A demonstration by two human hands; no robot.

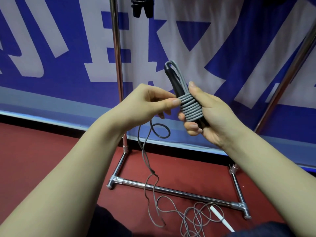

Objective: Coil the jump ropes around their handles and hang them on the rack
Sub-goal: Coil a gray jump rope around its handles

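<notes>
Grey cord (pixel 190 108), seemingly limp and light, is coiled round black handles (pixel 172 79) gripped in the right hand (pixel 210 117). The left hand (pixel 150 101) pinches the next turn. Slack trails below toward the rack (pixel 171 187). The rigid handles look the best hold.

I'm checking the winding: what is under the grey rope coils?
A black handle shows above and below the coils; the stretch beneath them is covered.

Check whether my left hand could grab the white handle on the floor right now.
Probably not yet. The left hand pinches the grey rope at the coil on the black handle held by the right hand. The white handle lies well below on the floor.
</notes>
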